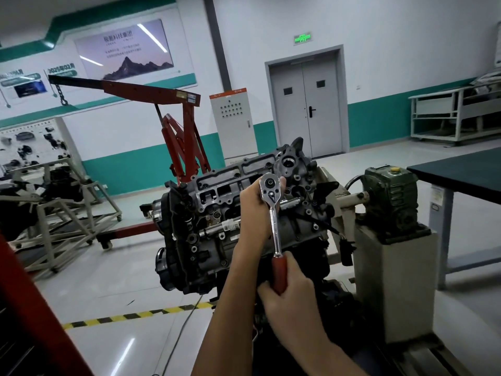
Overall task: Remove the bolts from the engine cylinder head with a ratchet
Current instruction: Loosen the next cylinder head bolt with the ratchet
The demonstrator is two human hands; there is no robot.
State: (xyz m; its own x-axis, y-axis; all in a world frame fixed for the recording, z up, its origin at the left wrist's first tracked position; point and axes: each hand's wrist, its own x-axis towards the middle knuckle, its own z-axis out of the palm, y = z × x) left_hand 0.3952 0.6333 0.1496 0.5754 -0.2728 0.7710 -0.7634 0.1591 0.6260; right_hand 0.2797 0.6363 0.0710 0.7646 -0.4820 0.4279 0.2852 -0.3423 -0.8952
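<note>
Workshop floor (122, 280), red hoist (187, 123) behind. Cylinder head (217, 185) mounted on stand (393, 289), centre. Ratchet (275, 226) held over it: head clasped by left hand (254, 204), red handle gripped by right hand (287, 297).

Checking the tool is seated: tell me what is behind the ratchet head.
The left hand cups the ratchet at its head from behind, with the cylinder head beyond it. Any socket or bolt there is covered by that head and hand.
</note>
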